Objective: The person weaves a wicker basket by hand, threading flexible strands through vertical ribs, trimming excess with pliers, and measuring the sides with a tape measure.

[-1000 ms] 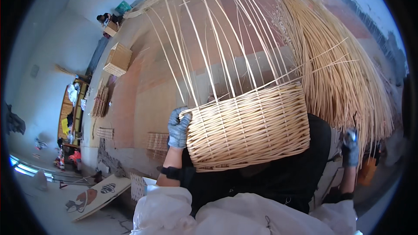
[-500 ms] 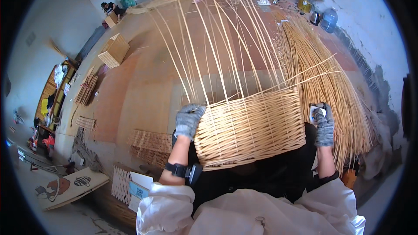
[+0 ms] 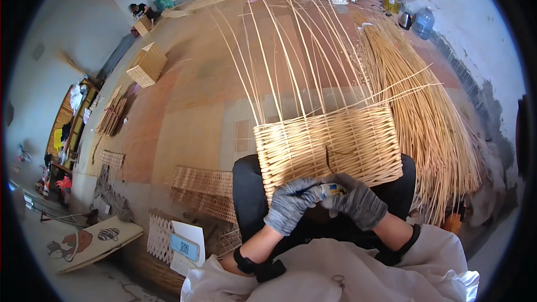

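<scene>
A woven wicker basket (image 3: 335, 140) rests on my lap, its long loose stakes fanning upward and away from its upper edge. Below its near edge my two grey-gloved hands have come together. My right hand (image 3: 358, 204) is closed round a small roundish thing (image 3: 332, 190) with white, blue and yellow on it; its kind is mostly hidden by the fingers. My left hand (image 3: 293, 201) is closed against the same thing from the left, and what its fingertips pinch cannot be made out. A thin dark curved strip (image 3: 328, 159) shows against the wicker just above the hands.
A large heap of long canes (image 3: 422, 128) lies at my right. Flat woven panels (image 3: 204, 187) and a printed board (image 3: 98, 240) are to my left. Farther off stand a finished basket (image 3: 147, 66), a water jug (image 3: 424, 22) and a kettle (image 3: 405, 20). Other people sit at the back.
My left hand has left the basket's left edge and my right hand has come in from the right with the small thing. Both now meet below the basket, which has shifted slightly right and up.
</scene>
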Tool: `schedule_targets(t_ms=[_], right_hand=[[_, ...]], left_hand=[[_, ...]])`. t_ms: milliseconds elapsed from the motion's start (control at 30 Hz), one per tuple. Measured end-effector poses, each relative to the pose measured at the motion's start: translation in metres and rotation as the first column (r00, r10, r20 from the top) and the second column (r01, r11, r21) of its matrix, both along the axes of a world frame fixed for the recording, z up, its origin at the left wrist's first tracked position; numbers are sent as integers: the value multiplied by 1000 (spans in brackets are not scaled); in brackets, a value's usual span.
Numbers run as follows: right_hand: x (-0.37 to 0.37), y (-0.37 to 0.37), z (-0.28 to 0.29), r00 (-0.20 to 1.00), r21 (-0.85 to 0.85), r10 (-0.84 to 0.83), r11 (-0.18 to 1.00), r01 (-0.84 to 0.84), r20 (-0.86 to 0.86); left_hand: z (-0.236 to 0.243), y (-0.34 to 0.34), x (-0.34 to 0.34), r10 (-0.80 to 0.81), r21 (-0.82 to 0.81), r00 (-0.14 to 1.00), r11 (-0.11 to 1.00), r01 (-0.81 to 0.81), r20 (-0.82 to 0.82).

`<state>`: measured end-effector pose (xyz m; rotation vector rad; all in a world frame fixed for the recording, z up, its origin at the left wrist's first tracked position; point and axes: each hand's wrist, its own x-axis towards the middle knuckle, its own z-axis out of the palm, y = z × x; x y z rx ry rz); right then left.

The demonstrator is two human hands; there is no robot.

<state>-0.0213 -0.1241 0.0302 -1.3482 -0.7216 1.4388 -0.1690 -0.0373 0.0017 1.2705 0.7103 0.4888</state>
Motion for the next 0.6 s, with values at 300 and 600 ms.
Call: schedule_targets(t_ms=[300, 600], right_hand=[[-17, -10, -9, 279, 54, 0, 980, -189, 960], [-50, -10, -44, 864, -401, -23, 892, -209, -502]], left_hand=[[13, -9, -5, -34, 654, 989, 747, 123, -147], [8, 170, 5, 236, 610, 967, 754, -246, 98]])
